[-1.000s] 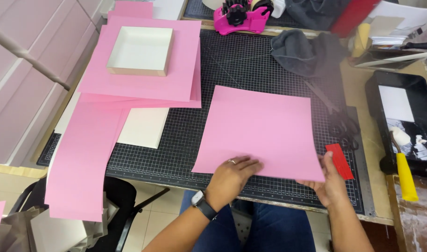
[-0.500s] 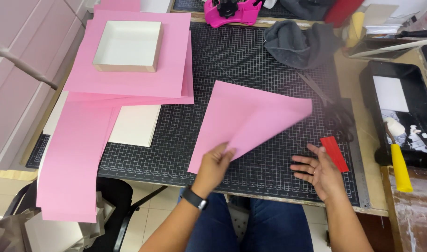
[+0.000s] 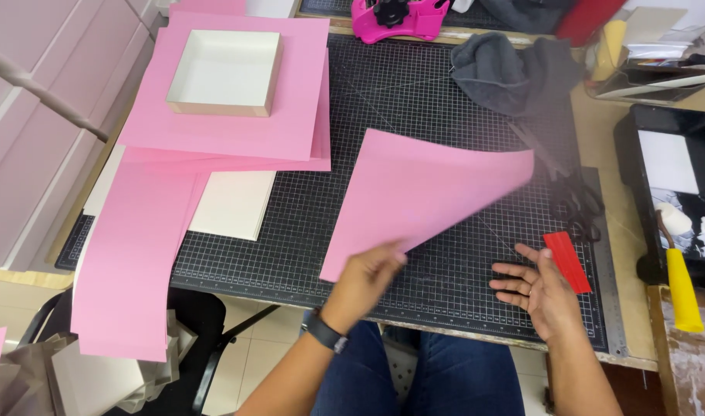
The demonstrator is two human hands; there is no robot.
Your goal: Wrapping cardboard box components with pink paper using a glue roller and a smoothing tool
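Box [image 3: 226, 72], shallow, white, cardboard, sits empty far left while I see my left hand [image 3: 365, 277] pinching a lifted pink paper sheet [image 3: 422, 196], my right hand [image 3: 539, 289] released, fingers spread.

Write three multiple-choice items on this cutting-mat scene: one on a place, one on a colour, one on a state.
1. Where does the shallow white box sit?
A. on the stack of pink sheets
B. on the grey cloth
C. in the black tray

2. What colour is the small flat piece by the right hand?
A. yellow
B. red
C. green

3. How is the pink sheet held by the left hand?
A. lying flat on the cutting mat
B. rolled into a tube
C. lifted and curved above the mat

Answers: 1 A, the box rests on the pink stack at upper left. 2 B, the piece is plainly red. 3 C, the sheet bends upward off the grid with one edge pinched.
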